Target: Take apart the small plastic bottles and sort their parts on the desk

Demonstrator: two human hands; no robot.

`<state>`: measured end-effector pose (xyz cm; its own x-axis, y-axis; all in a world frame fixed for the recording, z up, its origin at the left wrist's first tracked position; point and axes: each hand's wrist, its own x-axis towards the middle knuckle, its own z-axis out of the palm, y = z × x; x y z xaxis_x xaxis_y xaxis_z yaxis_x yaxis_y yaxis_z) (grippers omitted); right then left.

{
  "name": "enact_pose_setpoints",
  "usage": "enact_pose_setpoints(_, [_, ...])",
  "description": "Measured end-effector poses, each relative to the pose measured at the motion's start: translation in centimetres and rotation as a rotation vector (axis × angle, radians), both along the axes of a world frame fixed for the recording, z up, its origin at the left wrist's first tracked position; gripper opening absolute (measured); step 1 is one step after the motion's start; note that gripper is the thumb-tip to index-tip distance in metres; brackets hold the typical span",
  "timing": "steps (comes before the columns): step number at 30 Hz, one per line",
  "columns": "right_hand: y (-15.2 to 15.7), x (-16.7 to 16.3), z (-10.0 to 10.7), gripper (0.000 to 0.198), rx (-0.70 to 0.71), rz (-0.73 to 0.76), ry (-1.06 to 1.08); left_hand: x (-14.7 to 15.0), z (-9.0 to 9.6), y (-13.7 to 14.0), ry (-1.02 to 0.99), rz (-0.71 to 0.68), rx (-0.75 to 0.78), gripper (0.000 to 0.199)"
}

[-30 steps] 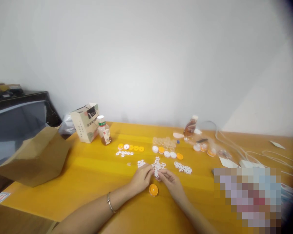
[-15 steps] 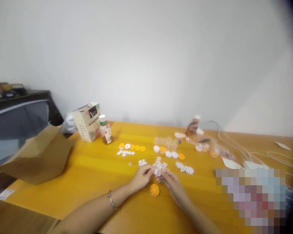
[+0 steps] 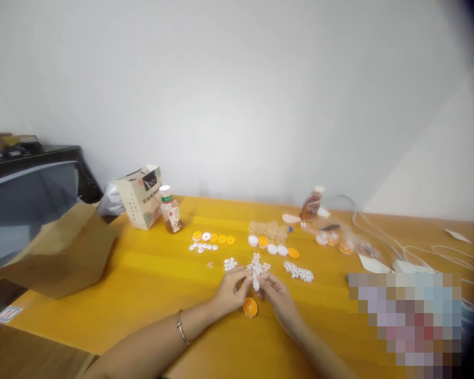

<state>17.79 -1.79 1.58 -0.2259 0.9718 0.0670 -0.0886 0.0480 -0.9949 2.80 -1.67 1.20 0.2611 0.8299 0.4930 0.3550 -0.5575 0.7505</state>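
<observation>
Between the fingertips of both hands is a small white openwork plastic piece [image 3: 256, 285], tilted on edge. My left hand [image 3: 232, 289], with a bangle at its wrist, pinches it from the left. From the other side my right hand [image 3: 277, 296] grips it with thumb and fingers. Just below them an orange round cup [image 3: 250, 307] sits on the table. Beyond the fingertips lies a pile of similar white openwork pieces [image 3: 256, 263], partly hidden. Another cluster of white openwork pieces [image 3: 299, 271] is to the right, and small white caps [image 3: 229, 263] lie to the left.
Orange and white rings [image 3: 221, 240] and small white discs [image 3: 203, 247] lie in rows farther back, beside clear cups [image 3: 268, 230]. A drink bottle [image 3: 171, 211] and paper bag [image 3: 140, 202] stand back left. A brown bottle [image 3: 312, 205] and white cables [image 3: 383, 239] are at right.
The white openwork piece has turned from facing me to nearly edge-on and dropped slightly towards me. Both hands have shifted a little with it.
</observation>
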Motion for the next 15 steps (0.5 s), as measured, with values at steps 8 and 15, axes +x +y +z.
enact_pose_setpoints(8, [0.9,1.5,-0.7,0.027,0.277,-0.244,-0.323,-0.5,0.0,0.1,-0.094,0.078,-0.068,0.031])
enact_pose_setpoints(15, [2.1,1.7,-2.7,0.029,0.431,-0.208,-0.615,-0.5,0.1,0.3,-0.07,0.06,-0.101,0.033])
